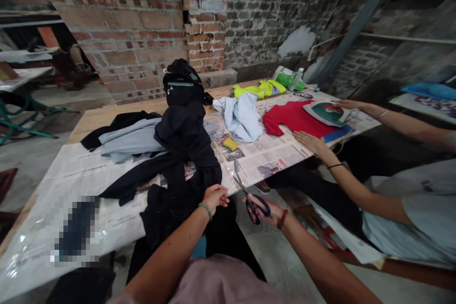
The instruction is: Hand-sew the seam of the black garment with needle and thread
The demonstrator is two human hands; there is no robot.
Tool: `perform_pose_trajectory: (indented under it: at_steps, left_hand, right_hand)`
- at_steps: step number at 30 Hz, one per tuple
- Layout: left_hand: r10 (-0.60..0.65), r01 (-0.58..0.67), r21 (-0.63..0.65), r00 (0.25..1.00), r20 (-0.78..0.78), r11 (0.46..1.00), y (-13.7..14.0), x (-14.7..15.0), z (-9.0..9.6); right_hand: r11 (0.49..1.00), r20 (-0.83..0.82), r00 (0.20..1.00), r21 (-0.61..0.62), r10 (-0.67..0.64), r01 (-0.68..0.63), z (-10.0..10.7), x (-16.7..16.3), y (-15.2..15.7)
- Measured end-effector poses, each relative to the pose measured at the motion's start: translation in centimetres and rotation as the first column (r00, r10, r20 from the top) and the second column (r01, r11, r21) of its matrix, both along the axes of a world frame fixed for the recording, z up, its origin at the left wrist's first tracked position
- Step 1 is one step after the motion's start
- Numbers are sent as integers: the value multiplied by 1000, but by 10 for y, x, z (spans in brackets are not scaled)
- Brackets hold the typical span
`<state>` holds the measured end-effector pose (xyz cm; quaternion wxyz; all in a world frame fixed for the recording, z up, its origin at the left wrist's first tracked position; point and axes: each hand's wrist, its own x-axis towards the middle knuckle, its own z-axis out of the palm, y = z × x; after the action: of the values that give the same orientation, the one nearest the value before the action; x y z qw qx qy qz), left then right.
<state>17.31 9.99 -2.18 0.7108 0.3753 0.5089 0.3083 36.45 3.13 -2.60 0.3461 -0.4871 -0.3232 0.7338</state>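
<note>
My right hand (269, 211) grips a pair of scissors (246, 193) by its dark blue handles. The metal blades point up and away, over the table's front edge, and look slightly parted. Beside them, my left hand (215, 198) has its fingers curled together at the table edge; whatever may be between them cannot be made out. A heap of black clothing (187, 137) lies just beyond that hand, part of it hanging over the edge. On the newspaper ahead is a yellow sponge (230, 144), with a small grey cylinder (236, 166) closer to the blades.
A newspaper-covered table (117, 218) holds grey cloth (131, 137), a black bag (183, 83), light blue cloth (242, 116) and a neon yellow garment (258, 89). At right, a co-worker's hands (309, 142) press an iron (326, 114) on a red garment (285, 116).
</note>
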Motion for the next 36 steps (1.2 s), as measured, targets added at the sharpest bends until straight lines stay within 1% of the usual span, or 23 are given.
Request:
perform_pose_trajectory:
  at_steps: [5, 9, 14, 18, 20, 21, 24, 25, 26, 27, 28, 29, 30, 31, 32, 33, 34, 35, 36]
  left_hand:
    - [-21, 21, 11, 1000, 20, 1000, -1, -1, 1]
    - [-52, 51, 9, 999, 17, 999, -2, -1, 1]
    - [-45, 45, 16, 999, -12, 999, -4, 0, 0]
    - [-50, 51, 27, 999, -18, 998, -4, 0, -1]
    - [-78, 79, 44, 997, -26, 996, -5, -1, -2]
    - [-104, 106, 58, 994, -36, 993, -6, -2, -2]
    - [-231, 243, 116, 967, -105, 963, -14, -4, -2]
    - [-274, 291, 133, 952, -137, 947, -18, -4, -2]
    - [-311, 336, 144, 935, -169, 931, -22, -4, -1]
    - [-343, 375, 152, 918, -199, 915, -27, -4, -1]
    - [-366, 405, 156, 903, -227, 901, -32, -3, 0]
    - [-383, 428, 160, 890, -250, 890, -37, -2, 1]
    - [-398, 448, 162, 878, -267, 879, -42, -1, 2]
    - [-413, 468, 166, 867, -280, 868, -46, 0, 3]
    - [-427, 485, 173, 857, -288, 857, -51, 1, 5]
    - [-439, 500, 182, 850, -292, 847, -54, 0, 7]
    - [-449, 512, 190, 844, -294, 838, -57, -1, 9]
    - [-456, 519, 197, 841, -292, 832, -60, -2, 11]
    - [-458, 520, 200, 841, -287, 830, -62, -4, 14]
  right_hand:
    - [999, -20, 999, -16, 27, -28, 2, -10, 22]
    - [1000, -29, 1000, -18, 10, -10, 1, -16, 33]
    - [997, 74, 996, 51, -53, 50, -2, -20, 36]
    - [995, 154, 986, 89, -67, 54, -4, -23, 37]
    - [994, 196, 979, 109, -48, 27, -4, -24, 37]
    - [992, 226, 974, 124, -21, -8, -4, -24, 36]
    - [965, 357, 929, 193, 100, -178, -1, -17, 32]
    - [951, 410, 906, 226, 104, -211, 0, -12, 32]
    - [942, 473, 878, 261, 67, -213, 2, -5, 34]
    - [937, 549, 836, 295, -6, -188, 4, 4, 37]
    - [934, 636, 765, 325, -101, -147, 7, 14, 42]
    - [935, 740, 643, 338, -194, -106, 10, 24, 49]
    - [942, 846, 473, 324, -245, -92, 13, 35, 57]
    - [951, 923, 290, 293, -254, -96, 17, 46, 65]
    - [961, 962, 139, 251, -234, -120, 21, 55, 74]
    - [963, 977, 33, 213, -211, -165, 25, 62, 82]
    - [961, 981, -43, 174, -187, -215, 28, 68, 90]
    - [954, 982, -86, 140, -168, -265, 32, 70, 97]
    - [945, 982, -109, 118, -157, -305, 34, 71, 103]
